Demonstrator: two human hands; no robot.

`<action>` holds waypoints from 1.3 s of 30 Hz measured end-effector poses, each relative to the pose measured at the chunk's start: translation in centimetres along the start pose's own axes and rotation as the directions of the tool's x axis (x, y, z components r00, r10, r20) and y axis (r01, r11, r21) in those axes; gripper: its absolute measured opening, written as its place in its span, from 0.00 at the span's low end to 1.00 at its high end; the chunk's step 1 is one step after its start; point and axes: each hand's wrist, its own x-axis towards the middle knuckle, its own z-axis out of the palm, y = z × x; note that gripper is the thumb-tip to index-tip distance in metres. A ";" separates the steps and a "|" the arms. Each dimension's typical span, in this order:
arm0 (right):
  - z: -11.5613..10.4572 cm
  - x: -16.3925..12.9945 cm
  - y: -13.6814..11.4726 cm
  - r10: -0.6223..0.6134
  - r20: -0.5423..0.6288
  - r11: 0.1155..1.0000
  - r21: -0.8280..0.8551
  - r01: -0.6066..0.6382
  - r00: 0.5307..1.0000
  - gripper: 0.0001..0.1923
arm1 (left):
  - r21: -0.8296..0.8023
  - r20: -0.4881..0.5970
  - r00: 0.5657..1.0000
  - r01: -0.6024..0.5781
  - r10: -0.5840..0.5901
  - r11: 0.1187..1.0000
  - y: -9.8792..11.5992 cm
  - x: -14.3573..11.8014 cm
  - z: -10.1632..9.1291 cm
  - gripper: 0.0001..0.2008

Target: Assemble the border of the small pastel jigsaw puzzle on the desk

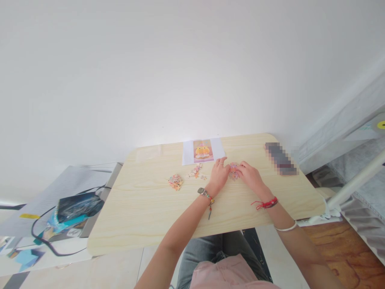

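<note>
Nearest, both forearms reach over the pale wooden table [144, 216], laid out flat for sorting. Propped at its far edge sits the reference picture [203, 151], handy for matching. Left hand [219, 175] and right hand [251, 176] pinch the joined puzzle cluster [234, 170] between them; looser pieces [175, 182] lie apart to the left.

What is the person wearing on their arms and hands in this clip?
Both forearms are bare, with no sleeves in view. The left hand has a ring on one finger and a multicoloured beaded bracelet with a small dangling charm at the wrist. The right hand has a red string bracelet with loose ends at the wrist and, further up the forearm, a thin silver bangle.
</note>
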 end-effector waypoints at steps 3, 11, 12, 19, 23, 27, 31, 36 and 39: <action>0.0 0.0 0.1 -0.006 -0.013 1.000 -0.006 0.006 1.000 0.11 | -0.005 -0.008 1.000 0.006 -0.006 1.000 0.1 0.0 -0.2 0.05; -0.6 1.2 -1.9 -0.173 -0.100 0.980 0.078 0.181 0.980 0.13 | -0.007 -0.058 0.997 0.052 -0.053 0.999 -1.4 -1.5 -4.2 0.03; -0.6 1.7 -2.7 -0.204 -0.104 0.972 0.095 0.214 0.973 0.13 | 0.000 -0.072 0.995 0.068 -0.068 0.998 -2.0 -2.2 -5.1 0.03; 1.5 6.5 -12.3 -0.503 -0.057 0.828 0.255 0.500 0.862 0.10 | 0.109 -0.168 0.949 0.287 -0.267 0.952 -8.3 -9.6 -11.3 0.05; 3.0 7.8 -17.3 -0.544 0.039 0.807 0.300 0.509 0.838 0.10 | 0.138 -0.200 0.895 0.429 -0.400 0.892 -10.9 -13.1 -12.7 0.04; 3.9 7.5 -19.2 -0.550 0.056 0.798 0.331 0.504 0.833 0.16 | 0.141 -0.190 0.870 0.483 -0.455 0.864 -11.7 -14.7 -12.1 0.03; 4.1 7.3 -18.9 -0.534 0.053 0.807 0.329 0.490 0.844 0.17 | 0.144 -0.176 0.878 0.471 -0.446 0.870 -11.6 -15.1 -11.1 0.03; 3.3 7.3 -14.5 -0.456 0.034 0.852 0.305 0.425 0.890 0.11 | 0.128 -0.198 0.878 0.463 -0.435 0.877 -11.0 -14.6 -11.6 0.05; 2.4 6.4 -10.4 -0.350 -0.014 0.892 0.300 0.337 0.937 0.10 | 0.111 -0.223 0.887 0.436 -0.405 0.893 -10.2 -13.5 -11.9 0.06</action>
